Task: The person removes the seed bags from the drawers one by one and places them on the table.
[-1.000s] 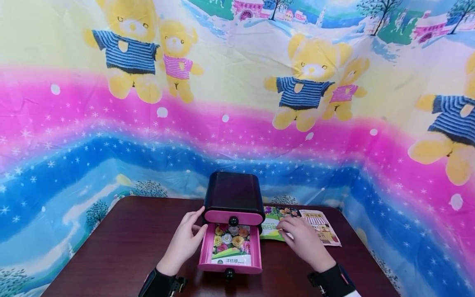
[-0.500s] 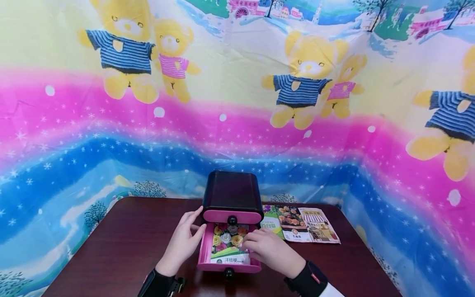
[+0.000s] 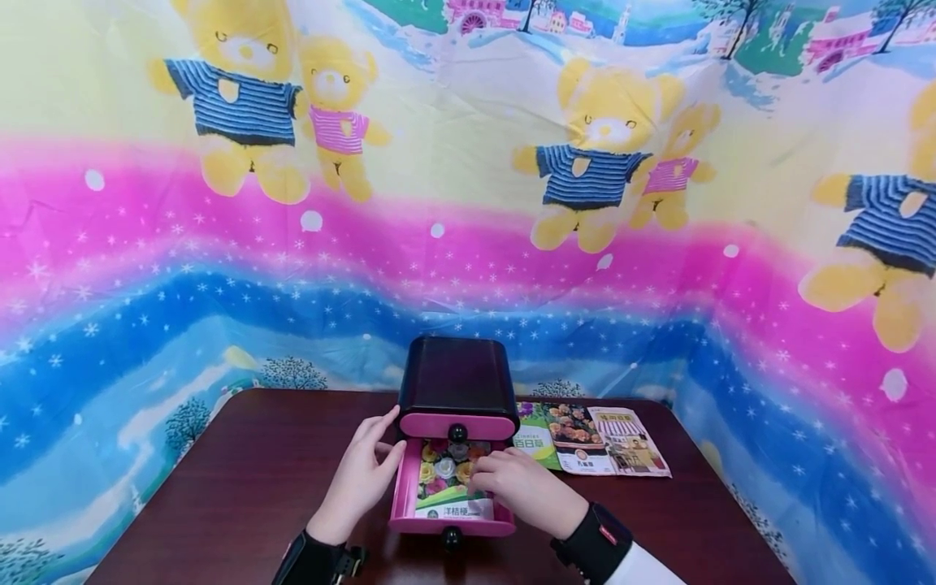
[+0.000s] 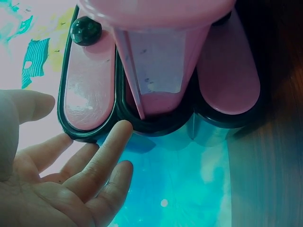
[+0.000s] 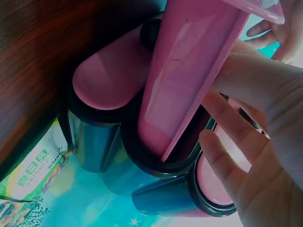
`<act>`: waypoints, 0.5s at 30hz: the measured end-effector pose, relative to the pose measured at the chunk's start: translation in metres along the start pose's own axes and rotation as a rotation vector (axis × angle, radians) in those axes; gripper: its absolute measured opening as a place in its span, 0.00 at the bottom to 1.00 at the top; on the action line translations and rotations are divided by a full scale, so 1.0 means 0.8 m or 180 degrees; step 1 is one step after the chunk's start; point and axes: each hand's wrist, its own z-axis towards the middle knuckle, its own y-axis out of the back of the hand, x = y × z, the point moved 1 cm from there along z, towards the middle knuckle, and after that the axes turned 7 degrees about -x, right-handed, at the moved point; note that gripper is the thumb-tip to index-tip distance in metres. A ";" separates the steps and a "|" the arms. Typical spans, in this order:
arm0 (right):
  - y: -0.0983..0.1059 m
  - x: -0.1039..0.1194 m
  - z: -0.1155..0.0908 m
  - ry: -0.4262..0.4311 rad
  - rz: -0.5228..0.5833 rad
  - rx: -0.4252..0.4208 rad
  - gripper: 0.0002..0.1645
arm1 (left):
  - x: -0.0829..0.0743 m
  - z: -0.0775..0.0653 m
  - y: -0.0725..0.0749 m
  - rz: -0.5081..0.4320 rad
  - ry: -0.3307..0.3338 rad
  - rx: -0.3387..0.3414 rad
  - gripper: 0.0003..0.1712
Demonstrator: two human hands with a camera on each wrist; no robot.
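Observation:
A small black cabinet [image 3: 457,374] with pink drawer fronts stands on the table. One pink drawer [image 3: 406,491] is pulled out below the top one, and a flower-printed packet [image 3: 439,492] lies flat in it. My left hand [image 3: 358,479] is at the cabinet's left side, with its fingers [image 4: 102,156] extended beside the black casing. Over the drawer's right wall reaches my right hand [image 3: 530,491], its fingertips at the packet's right part. The drawer wall hides some of those fingertips in the right wrist view, so whether they pinch the packet is unclear.
Right of the cabinet lie a green packet [image 3: 532,439], a packet with orange flowers [image 3: 581,440] and a packet with a shopfront picture [image 3: 630,443]. A black knob [image 3: 452,536] sticks out from the drawer front. A bear-patterned cloth [image 3: 439,268] hangs behind the dark table [image 3: 278,455].
My right hand has moved left from above the packets on the table to the packet in the drawer, shifting only slightly in the last half second. The left hand has stayed at the cabinet.

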 end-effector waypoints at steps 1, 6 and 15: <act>0.000 0.000 0.000 -0.0019 -0.0003 0.0022 0.19 | 0.000 0.000 0.000 0.0001 -0.0003 0.0002 0.33; 0.001 0.003 0.003 -0.0067 -0.0038 0.0123 0.23 | 0.002 0.000 -0.001 0.0018 -0.0013 -0.0005 0.33; -0.006 0.005 0.012 0.0005 -0.0033 0.0263 0.25 | 0.001 0.001 -0.001 -0.0002 -0.0029 -0.0006 0.33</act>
